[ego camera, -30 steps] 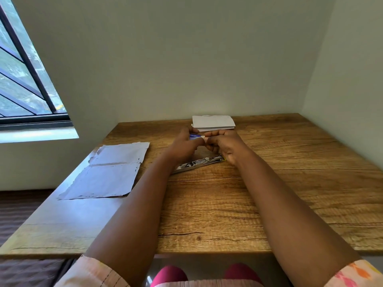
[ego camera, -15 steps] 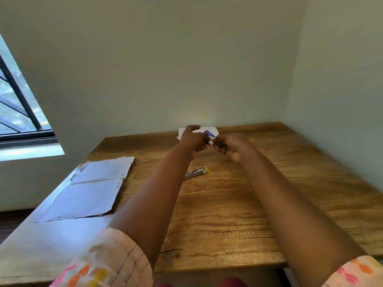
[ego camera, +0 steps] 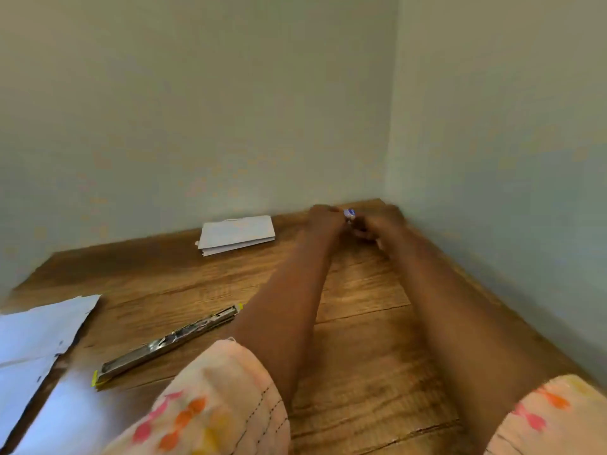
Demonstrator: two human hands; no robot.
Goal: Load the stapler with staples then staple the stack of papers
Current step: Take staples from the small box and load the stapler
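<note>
Stapler [ego camera: 169,341] lies opened on the desk [ego camera: 361,323] — both hands, left hand [ego camera: 323,218] and right hand [ego camera: 377,226], have lifted, pinching a small staple box [ego camera: 349,213] — loading hasn't begun.

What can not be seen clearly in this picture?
- Small box, head view: blurred, mostly covered by the left hand and right hand; contents unreadable.
- Stapler: far end hidden behind the left arm.
- Loose paper: cut off by the left edge.
- Paper stack: sheet count too small.
</note>
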